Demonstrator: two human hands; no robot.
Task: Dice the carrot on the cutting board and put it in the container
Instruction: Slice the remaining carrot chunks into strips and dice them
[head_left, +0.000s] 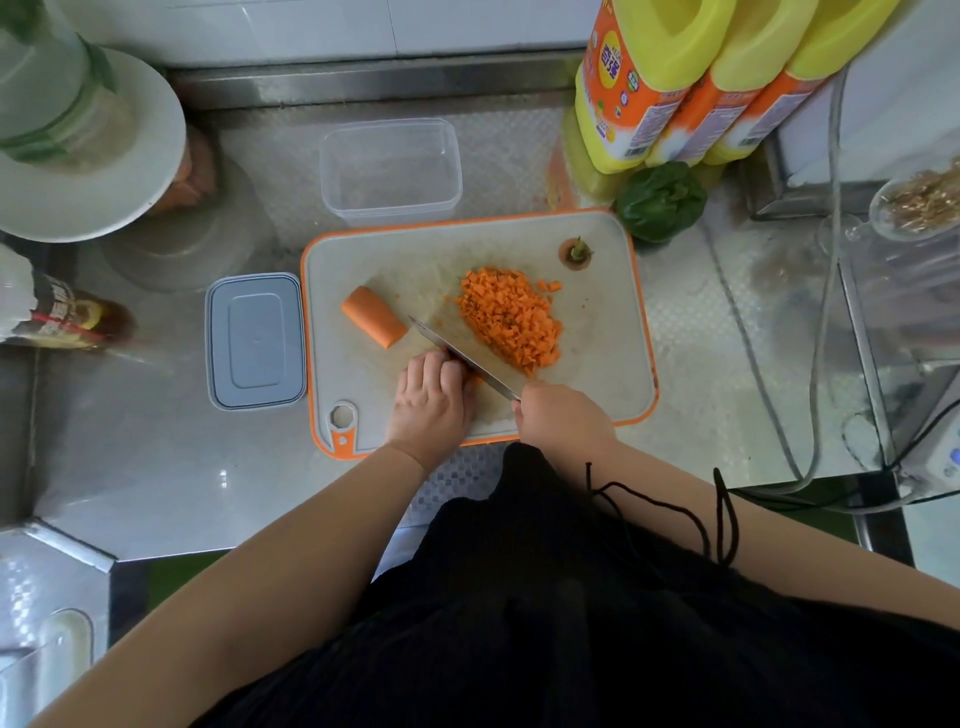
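Counter (156, 467): stainless steel, patterned in the middle strip; carries all items below.
Cutting board (613, 364): grey with orange rim, set at the centre of the counter, hanging hole at its near left corner.
Carrot piece (373, 316): uncut length, lying flat near the board's left edge, apart from the knife tip.
Diced carrot (511, 319): heap of small cubes at the board's centre, right of the blade (a few strays toward the far right).
Carrot top (575, 253): stub with green stem, at the board's far right corner.
Knife (467, 361): blade slanted across the board, tip toward the carrot piece, edge down beside the left fingers.
Left hand (431, 402): grip narrow, fingers curled down onto carrot at the board's near edge; piece beneath mostly hidden.
Right hand (563, 421): grip closed around the knife handle; handle itself hidden.
Container (390, 171): clear, rectangular, open, just beyond the board's far edge; no carrot visible inside.
Lid (255, 340): blue-grey, flat on the counter, touching or just beside the board's left edge.
Green vegetable (661, 201): leafy, off the board's far right corner.
Yellow bottles (675, 78): three, at the counter's far right.
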